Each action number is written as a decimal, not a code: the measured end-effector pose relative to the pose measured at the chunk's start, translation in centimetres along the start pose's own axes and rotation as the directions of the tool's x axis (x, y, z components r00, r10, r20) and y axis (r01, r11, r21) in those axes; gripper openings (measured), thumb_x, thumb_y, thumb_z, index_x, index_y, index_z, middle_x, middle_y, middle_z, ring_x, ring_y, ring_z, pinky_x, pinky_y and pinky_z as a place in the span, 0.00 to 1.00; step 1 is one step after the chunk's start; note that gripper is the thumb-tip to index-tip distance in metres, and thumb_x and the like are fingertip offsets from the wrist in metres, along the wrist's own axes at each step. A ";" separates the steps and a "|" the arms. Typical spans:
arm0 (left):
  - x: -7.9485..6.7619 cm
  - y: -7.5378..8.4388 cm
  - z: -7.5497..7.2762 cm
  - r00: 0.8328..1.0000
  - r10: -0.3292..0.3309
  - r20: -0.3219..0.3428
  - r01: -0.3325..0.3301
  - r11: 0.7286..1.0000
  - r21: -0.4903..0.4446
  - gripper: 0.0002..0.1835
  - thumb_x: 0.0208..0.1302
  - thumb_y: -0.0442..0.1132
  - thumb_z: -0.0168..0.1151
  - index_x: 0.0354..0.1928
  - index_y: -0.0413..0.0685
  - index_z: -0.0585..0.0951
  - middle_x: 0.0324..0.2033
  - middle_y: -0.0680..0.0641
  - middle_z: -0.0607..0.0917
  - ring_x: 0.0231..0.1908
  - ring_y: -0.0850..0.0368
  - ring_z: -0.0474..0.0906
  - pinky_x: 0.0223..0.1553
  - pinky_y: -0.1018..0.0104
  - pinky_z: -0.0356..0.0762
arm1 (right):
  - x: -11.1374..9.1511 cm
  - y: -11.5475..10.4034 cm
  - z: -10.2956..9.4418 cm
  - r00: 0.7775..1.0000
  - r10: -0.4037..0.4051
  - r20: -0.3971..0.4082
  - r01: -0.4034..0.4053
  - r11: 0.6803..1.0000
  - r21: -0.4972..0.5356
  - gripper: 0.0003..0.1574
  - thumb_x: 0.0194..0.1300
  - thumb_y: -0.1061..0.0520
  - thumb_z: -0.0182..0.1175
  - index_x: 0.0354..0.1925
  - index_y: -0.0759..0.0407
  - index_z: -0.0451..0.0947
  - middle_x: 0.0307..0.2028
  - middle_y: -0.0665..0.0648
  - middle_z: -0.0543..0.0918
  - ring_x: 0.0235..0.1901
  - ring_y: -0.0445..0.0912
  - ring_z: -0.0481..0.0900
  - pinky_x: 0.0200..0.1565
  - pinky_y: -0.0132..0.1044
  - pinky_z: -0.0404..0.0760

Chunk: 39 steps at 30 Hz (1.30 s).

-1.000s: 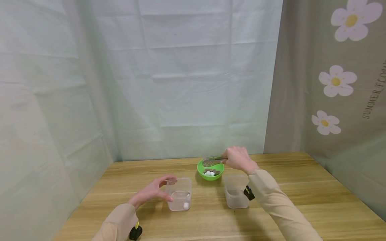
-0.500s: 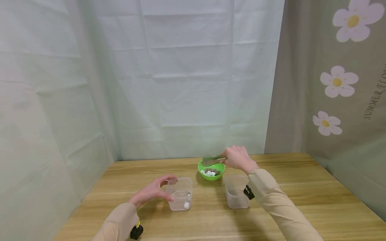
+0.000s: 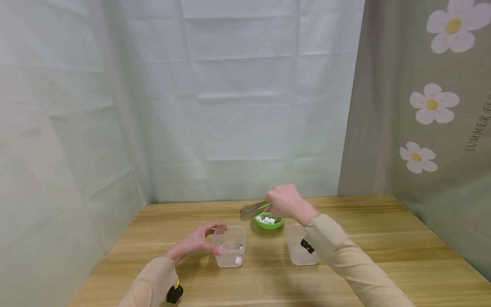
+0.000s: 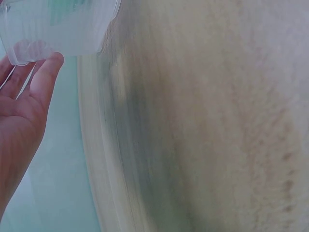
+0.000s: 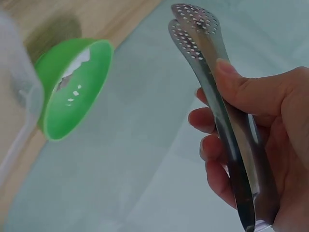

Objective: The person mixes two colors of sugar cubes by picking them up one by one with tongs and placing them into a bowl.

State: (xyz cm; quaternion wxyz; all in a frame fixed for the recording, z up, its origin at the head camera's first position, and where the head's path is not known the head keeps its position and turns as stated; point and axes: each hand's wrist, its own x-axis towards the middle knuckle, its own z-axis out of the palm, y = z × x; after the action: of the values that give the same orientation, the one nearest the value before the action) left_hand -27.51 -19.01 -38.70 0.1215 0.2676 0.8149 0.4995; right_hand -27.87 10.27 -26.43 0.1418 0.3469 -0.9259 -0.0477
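My right hand [image 3: 285, 202] grips metal tongs [image 5: 227, 121] with perforated heads, the thumb on one arm and curled fingers on the other. The heads are close together, left of and above the green bowl [image 3: 270, 227]; I cannot tell whether they pinch anything. White cubes [image 3: 267, 221] and brown pieces lie in the bowl, partly hidden by the tongs and hand. My left hand [image 3: 197, 241] holds the left clear plastic container [image 3: 232, 238] by its side, thumb at the front and fingers at the back. One white cube [image 3: 238, 261] sits in that container's near corner.
A second clear plastic container [image 3: 303, 256] stands to the right, partly under the right forearm. All of these stand on a wooden table [image 3: 264, 285]. Pale curtains [image 3: 238, 128] hang behind the table's far edge, and a flowered cloth [image 3: 383, 162] hangs at the right.
My right hand has swung left with the tongs, from over the bowl to its left rim, and the heads have drawn nearer the left container. My left hand stays at that container.
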 end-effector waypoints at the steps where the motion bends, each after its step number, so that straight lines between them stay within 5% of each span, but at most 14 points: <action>1: 0.0 0.0 0.0 1.000 0.003 0.000 -0.003 1.000 0.008 0.43 0.41 0.38 0.73 0.61 0.36 0.63 0.56 0.41 0.69 0.56 0.42 0.60 0.53 0.42 0.58 | 0.1 -0.4 -0.2 1.000 -0.023 -0.003 0.023 0.999 -0.029 0.08 0.52 0.48 0.66 0.26 0.49 0.82 0.15 0.44 0.73 0.13 0.37 0.61 0.14 0.29 0.62; 9: -0.1 0.2 -0.1 1.000 0.003 0.008 -0.004 1.000 0.018 0.41 0.43 0.38 0.72 0.61 0.38 0.64 0.56 0.41 0.69 0.56 0.42 0.61 0.53 0.45 0.58 | 1.3 -2.9 -0.9 0.994 -0.091 0.059 0.099 0.983 -0.157 0.09 0.51 0.46 0.65 0.25 0.48 0.82 0.13 0.44 0.66 0.14 0.39 0.58 0.14 0.32 0.63; 17: -0.1 0.1 -0.1 1.000 0.011 0.010 -0.011 1.000 0.001 0.40 0.43 0.37 0.71 0.60 0.40 0.65 0.56 0.40 0.69 0.56 0.42 0.60 0.53 0.42 0.55 | 2.7 -5.7 -0.9 0.986 -0.138 0.096 0.159 0.949 -0.272 0.10 0.43 0.59 0.61 0.14 0.49 0.71 0.12 0.45 0.66 0.14 0.39 0.58 0.16 0.31 0.65; 26: -0.1 0.2 -0.1 1.000 0.011 0.017 -0.011 1.000 0.001 0.39 0.45 0.36 0.71 0.61 0.38 0.64 0.56 0.40 0.69 0.57 0.40 0.58 0.54 0.41 0.54 | 4.1 -8.1 -0.5 0.982 -0.102 0.157 0.157 0.904 -0.398 0.15 0.48 0.45 0.66 0.16 0.47 0.72 0.14 0.43 0.68 0.15 0.38 0.60 0.19 0.29 0.65; 33: -0.1 0.1 -0.1 1.000 -0.012 0.017 0.013 1.000 -0.019 0.41 0.44 0.37 0.71 0.62 0.38 0.63 0.57 0.39 0.67 0.57 0.40 0.57 0.54 0.41 0.54 | 4.5 -9.2 0.7 0.979 -0.081 0.190 0.170 0.834 -0.525 0.12 0.52 0.48 0.62 0.17 0.44 0.71 0.14 0.42 0.68 0.15 0.37 0.60 0.20 0.30 0.65; 39: -0.2 0.2 -0.1 1.000 -0.004 0.010 0.005 1.000 -0.015 0.41 0.43 0.38 0.72 0.62 0.40 0.64 0.58 0.39 0.67 0.58 0.41 0.58 0.55 0.42 0.53 | 4.8 -10.1 1.4 0.976 -0.061 0.210 0.172 0.806 -0.566 0.10 0.55 0.48 0.58 0.19 0.41 0.75 0.16 0.42 0.70 0.16 0.37 0.61 0.20 0.31 0.64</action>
State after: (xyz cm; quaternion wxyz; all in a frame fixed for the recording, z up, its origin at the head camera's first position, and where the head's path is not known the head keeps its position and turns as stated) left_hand -27.38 -19.13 -38.52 0.1288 0.2674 0.8111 0.5041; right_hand -25.36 -0.48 -28.59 0.1528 0.3378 -0.8528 -0.3678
